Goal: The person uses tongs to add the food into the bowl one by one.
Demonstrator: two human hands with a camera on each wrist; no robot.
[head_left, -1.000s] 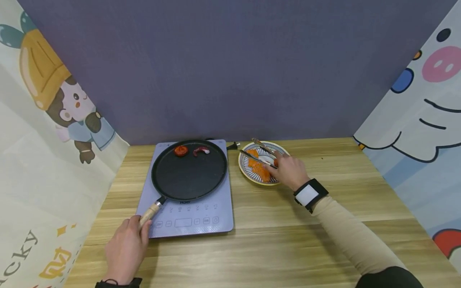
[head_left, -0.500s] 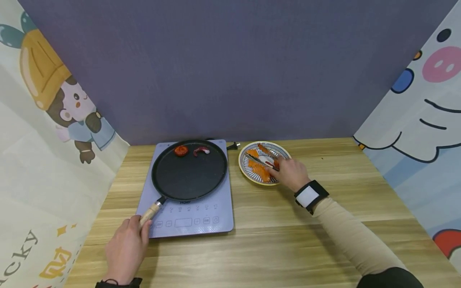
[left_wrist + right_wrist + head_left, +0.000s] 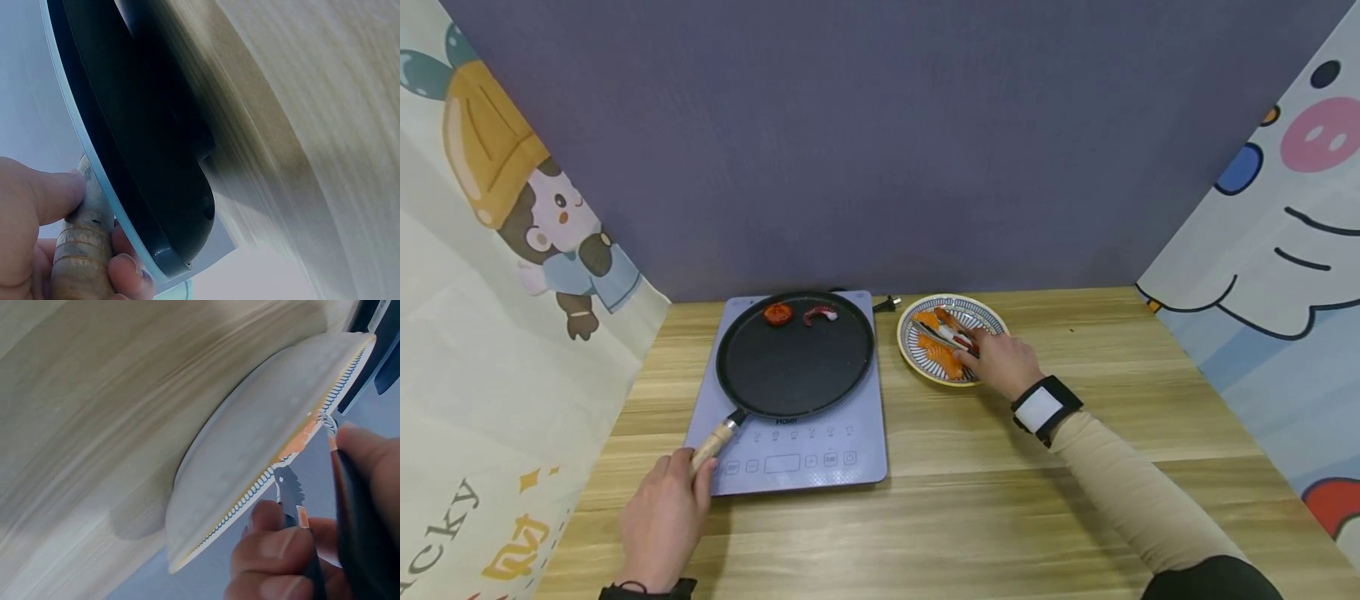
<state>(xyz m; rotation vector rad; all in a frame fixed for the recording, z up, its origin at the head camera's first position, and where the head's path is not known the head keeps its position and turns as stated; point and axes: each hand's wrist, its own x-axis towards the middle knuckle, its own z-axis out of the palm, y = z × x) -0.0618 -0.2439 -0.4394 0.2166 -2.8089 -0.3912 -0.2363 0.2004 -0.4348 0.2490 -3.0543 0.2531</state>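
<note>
At the lower left of the head view, my left hand [image 3: 664, 518] grips the wooden handle [image 3: 713, 443] of a black flat frying pan [image 3: 793, 371]. On the pan's far side lie a red tomato slice [image 3: 777, 314] and a curled octopus tentacle [image 3: 820, 313]. To the right of it, my right hand [image 3: 1009, 365] holds metal tongs [image 3: 938, 337] over a patterned plate [image 3: 904, 354]. Orange salmon slices [image 3: 942, 360] lie on this plate; a red-and-white piece [image 3: 955, 337] shows between the tongs' arms. In the right wrist view the toothed tongs tip [image 3: 289, 489] reaches over the rim.
Under the pan is a lilac induction cooker [image 3: 865, 450] with touch controls facing me. A black plug [image 3: 887, 304] lies between cooker and plate. The wooden tabletop [image 3: 970, 500] ends at a dark blue-grey back panel [image 3: 880, 150], with cartoon-printed sheets on both sides.
The tongs' arms have drawn closer together over the plate, around the red-and-white piece. My right hand has barely shifted. My left hand and the pan look unchanged.
</note>
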